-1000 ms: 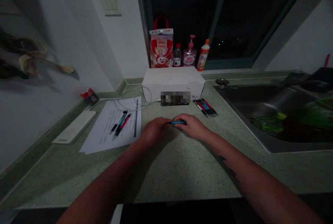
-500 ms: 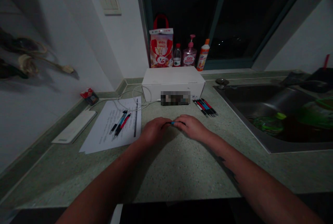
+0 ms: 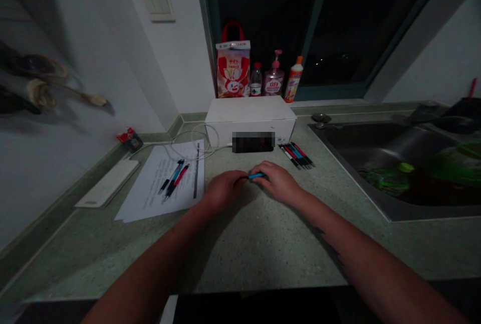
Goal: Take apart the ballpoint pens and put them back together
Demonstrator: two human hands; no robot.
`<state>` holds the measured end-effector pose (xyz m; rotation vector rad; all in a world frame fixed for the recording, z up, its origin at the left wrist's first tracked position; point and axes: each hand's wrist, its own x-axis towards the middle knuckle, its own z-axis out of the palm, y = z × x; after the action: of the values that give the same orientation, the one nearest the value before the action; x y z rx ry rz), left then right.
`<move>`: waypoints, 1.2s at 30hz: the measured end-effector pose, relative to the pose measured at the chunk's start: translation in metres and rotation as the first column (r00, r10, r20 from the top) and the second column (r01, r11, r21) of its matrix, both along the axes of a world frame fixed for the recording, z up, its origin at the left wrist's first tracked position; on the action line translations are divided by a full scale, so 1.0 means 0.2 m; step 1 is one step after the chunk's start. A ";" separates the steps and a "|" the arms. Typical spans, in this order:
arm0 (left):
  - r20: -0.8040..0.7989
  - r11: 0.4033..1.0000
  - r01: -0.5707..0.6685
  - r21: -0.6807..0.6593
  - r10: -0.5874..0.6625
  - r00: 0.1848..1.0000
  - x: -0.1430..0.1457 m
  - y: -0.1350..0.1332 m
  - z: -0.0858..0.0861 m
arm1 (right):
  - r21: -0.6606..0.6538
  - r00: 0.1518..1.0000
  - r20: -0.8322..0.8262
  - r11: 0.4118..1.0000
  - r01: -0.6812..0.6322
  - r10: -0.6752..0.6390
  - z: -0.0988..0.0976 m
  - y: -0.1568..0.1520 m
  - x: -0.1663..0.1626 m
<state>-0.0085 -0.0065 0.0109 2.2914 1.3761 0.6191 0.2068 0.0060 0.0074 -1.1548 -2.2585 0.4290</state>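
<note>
A blue pen with dark ends (image 3: 256, 175) spans the gap between my two hands, just above the counter. My left hand (image 3: 224, 187) is closed round its dark left end. Fingers of my right hand (image 3: 278, 181) pinch the blue barrel near the other end. To the left, several blue, red and black pens (image 3: 175, 178) lie on printed sheets of paper (image 3: 150, 183). Beyond my right hand, several more pens (image 3: 296, 155) lie side by side in a row on the counter.
A white box (image 3: 250, 111) stands at the back, a phone (image 3: 253, 144) leaning on its front with a white cable attached. Bottles and a red bag (image 3: 233, 70) stand behind it. At right is a steel sink (image 3: 349, 173); at left, a white flat slab (image 3: 107, 183).
My right hand has shifted its fingers slightly up and opened its pinch a little, so more of the blue barrel shows. My left hand has barely moved.
</note>
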 end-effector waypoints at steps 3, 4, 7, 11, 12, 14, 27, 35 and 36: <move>0.010 1.000 0.007 0.018 -0.008 1.000 0.00 0.01 -0.01 | -0.025 1.000 0.008 1.000 0.003 -0.002 0.00 0.00 0.00; 0.018 1.000 0.008 0.030 -0.008 1.000 0.00 0.01 -0.01 | -0.047 1.000 0.015 0.999 0.000 0.000 0.00 0.00 0.00; 0.023 0.999 0.003 0.046 -0.004 1.000 -0.01 0.02 -0.01 | -0.084 0.998 0.061 0.996 -0.017 0.022 -0.01 0.00 -0.01; -0.022 1.000 -0.015 0.009 0.015 1.000 -0.01 0.01 0.00 | 0.004 0.997 0.076 1.000 -0.001 0.001 0.00 0.00 0.00; -0.031 1.000 -0.026 -0.001 0.026 0.999 -0.01 0.01 0.00 | 0.035 0.998 0.067 0.999 0.018 -0.020 0.00 0.01 0.01; -0.039 0.998 -0.059 -0.012 0.058 0.998 -0.01 0.01 0.02 | 0.091 0.995 0.064 0.994 0.068 -0.074 0.01 0.01 0.03; -0.053 0.998 -0.022 0.059 0.025 0.998 -0.01 0.01 -0.02 | 0.079 0.920 0.035 0.919 0.386 -0.389 0.00 0.06 0.11; 0.322 0.988 -0.113 -0.105 0.141 0.936 0.04 -0.01 -0.05 | 0.053 0.999 0.048 0.999 0.010 -0.013 -0.02 0.02 0.03; 0.407 0.976 -0.111 -0.189 0.181 0.895 0.04 -0.01 -0.05 | 0.061 0.997 0.071 0.998 -0.020 0.016 -0.02 0.01 0.03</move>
<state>0.0002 -0.0076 0.0008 1.7986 1.3318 0.9512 0.2118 0.0089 0.0039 -1.1352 -2.3273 0.3284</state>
